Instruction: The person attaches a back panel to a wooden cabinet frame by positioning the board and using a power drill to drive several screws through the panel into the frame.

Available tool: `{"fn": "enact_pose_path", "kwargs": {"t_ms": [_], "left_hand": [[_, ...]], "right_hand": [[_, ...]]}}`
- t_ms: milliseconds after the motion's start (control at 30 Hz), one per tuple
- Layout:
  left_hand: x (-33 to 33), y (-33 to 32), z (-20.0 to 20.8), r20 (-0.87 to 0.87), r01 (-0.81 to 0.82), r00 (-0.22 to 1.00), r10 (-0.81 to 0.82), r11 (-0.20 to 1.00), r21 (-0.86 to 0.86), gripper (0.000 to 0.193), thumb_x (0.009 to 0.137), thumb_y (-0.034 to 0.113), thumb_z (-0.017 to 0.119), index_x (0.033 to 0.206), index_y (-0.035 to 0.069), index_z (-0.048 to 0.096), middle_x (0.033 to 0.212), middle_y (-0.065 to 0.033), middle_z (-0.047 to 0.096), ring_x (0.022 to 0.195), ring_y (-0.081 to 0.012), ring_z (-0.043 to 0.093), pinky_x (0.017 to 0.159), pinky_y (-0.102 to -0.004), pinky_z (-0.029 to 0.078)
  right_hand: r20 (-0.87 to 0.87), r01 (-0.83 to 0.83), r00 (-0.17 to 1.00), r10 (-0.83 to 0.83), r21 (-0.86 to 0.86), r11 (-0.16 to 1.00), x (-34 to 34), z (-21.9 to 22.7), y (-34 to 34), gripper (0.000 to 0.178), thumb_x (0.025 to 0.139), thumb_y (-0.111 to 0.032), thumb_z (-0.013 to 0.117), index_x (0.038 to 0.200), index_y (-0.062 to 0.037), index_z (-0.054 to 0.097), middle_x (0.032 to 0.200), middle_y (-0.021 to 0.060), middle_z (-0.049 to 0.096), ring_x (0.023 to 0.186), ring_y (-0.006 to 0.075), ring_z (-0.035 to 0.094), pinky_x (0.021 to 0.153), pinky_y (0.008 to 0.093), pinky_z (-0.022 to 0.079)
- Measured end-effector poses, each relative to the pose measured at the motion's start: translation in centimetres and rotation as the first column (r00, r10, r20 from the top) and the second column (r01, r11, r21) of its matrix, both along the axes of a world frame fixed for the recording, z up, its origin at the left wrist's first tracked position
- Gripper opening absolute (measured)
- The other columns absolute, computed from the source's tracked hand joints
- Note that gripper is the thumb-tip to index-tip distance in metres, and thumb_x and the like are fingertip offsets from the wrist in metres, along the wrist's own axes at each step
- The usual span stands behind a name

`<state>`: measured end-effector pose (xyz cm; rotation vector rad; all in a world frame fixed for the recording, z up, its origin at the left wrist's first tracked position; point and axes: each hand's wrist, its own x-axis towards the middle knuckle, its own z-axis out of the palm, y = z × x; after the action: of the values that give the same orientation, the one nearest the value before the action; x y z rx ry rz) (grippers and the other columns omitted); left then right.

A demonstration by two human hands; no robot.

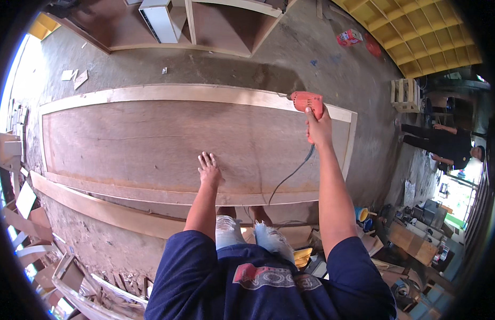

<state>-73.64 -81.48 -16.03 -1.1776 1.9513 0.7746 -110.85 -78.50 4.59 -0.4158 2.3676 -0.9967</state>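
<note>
Drill [306, 100] (red plastic, pistol-shaped) sits wrapped in right fingers [311, 115], left fingers [206, 159] spread, empty, over flat, wood-grained panel [125, 138].

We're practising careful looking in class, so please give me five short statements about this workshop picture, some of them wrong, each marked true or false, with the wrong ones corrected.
1. The right hand holds a red drill. True.
2. The left hand grips the drill too. False: it is open, fingers spread, over the wooden panel.
3. A pale wooden strip runs along the panel's far edge. True.
4. The drill is at the panel's left end. False: it is toward the right end.
5. A yellow gridded structure shows at the upper right. True.
</note>
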Motion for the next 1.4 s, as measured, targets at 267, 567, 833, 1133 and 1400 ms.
{"fn": "enact_pose_path", "kwargs": {"t_ms": [267, 567, 833, 1133, 1400], "left_hand": [[0.0, 0.2, -0.6, -0.029, -0.043, 0.999, 0.044, 0.999, 0.012, 0.121, 0.076, 0.023, 0.079, 0.170, 0.001, 0.005, 0.177, -0.0269, -0.005, 0.163, -0.0484, 0.001, 0.121, -0.0655, 0.034], [-0.7, 1.0, -0.4, 0.035, -0.073, 0.997, 0.074, 0.997, -0.026, 0.111, 0.083, 0.023, 0.073, 0.171, 0.003, 0.008, 0.178, -0.0239, -0.004, 0.164, -0.0460, 0.002, 0.121, -0.0671, 0.033], [-0.9, 0.6, 1.4, 0.021, -0.087, 0.996, 0.088, 0.995, -0.049, 0.113, 0.087, 0.045, 0.078, 0.170, 0.003, 0.013, 0.178, -0.0234, 0.001, 0.164, -0.0452, 0.004, 0.122, -0.0667, 0.034], [8.5, -3.7, 1.0, -0.489, -0.504, 0.824, 0.285, 0.763, -0.405, 0.064, 0.084, 0.034, 0.082, 0.139, 0.008, 0.060, 0.150, -0.0199, 0.057, 0.136, -0.0404, 0.055, 0.111, -0.0503, 0.049], [17.9, -17.5, 0.9, -0.219, -0.412, 0.910, 0.351, 0.811, -0.414, 0.130, 0.075, 0.041, 0.093, 0.169, 0.001, 0.011, 0.177, -0.0217, 0.010, 0.164, -0.0367, 0.015, 0.126, -0.0560, 0.034]], "right_hand": [[0.028, -0.016, 1.000, 0.014, 0.060, 0.998, -0.6, 0.4, 0.0, 0.054, 0.102, -0.036, 0.072, 0.147, -0.0156, 0.052, 0.080, 0.0043, 0.066, 0.049, 0.0137, 0.058, 0.040, 0.0318, 0.046], [0.138, 0.017, 0.990, 0.019, -0.257, 0.966, 2.4, 0.2, 8.8, 0.039, 0.104, -0.030, 0.070, 0.131, -0.0042, 0.058, 0.086, 0.0056, 0.067, 0.051, 0.0111, 0.058, 0.041, 0.0285, 0.045], [0.398, 0.176, 0.917, -0.021, -0.359, 0.916, 7.0, 2.3, 15.3, 0.033, 0.104, -0.023, 0.068, 0.129, -0.0043, 0.056, 0.092, 0.0072, 0.067, 0.052, 0.0122, 0.058, 0.042, 0.0288, 0.047], [0.362, 0.014, 0.922, 0.136, -0.383, 0.924, 14.7, 2.8, 7.6, 0.033, 0.104, -0.021, 0.068, 0.130, -0.0044, 0.056, 0.093, 0.0079, 0.068, 0.054, 0.0117, 0.060, 0.044, 0.0280, 0.048], [0.264, 0.026, 0.960, 0.091, -0.411, 0.911, 22.5, -1.3, -6.6, 0.027, 0.105, -0.023, 0.069, 0.120, -0.0031, 0.058, 0.091, 0.0057, 0.068, 0.053, 0.0100, 0.061, 0.041, 0.0263, 0.045]]}}
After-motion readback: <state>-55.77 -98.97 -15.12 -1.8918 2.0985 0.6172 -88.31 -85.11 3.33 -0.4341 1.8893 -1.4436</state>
